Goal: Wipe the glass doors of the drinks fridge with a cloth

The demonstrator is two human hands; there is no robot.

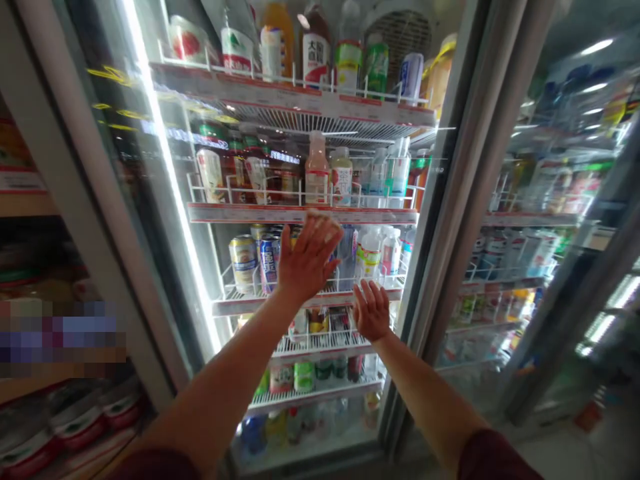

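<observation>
Both arms reach forward toward a lit drinks cooler. My left hand (pixel 307 257) is open, fingers stretched out and thumb apart, with nothing in it. It covers part of the third shelf, beside a blue can (pixel 269 263) and a gold-and-white can (pixel 243 263). Lower and to the right, my right hand (pixel 371 312) is raised with its fingers extended, also holding nothing. Just above it stand a bottle with a yellow-green label (pixel 369 252) and a white-capped bottle (pixel 391 252). Reflections lie across the cooler's glass; whether either hand touches it I cannot tell.
Upper wire shelves with a red-edged price strip (pixel 290 214) hold more bottles, including a pink one (pixel 317 170). A bright light strip (pixel 167 160) runs down the left side. A metal door frame (pixel 453 200) divides this cooler from another at right. Packaged goods (pixel 75 420) fill shelves at left.
</observation>
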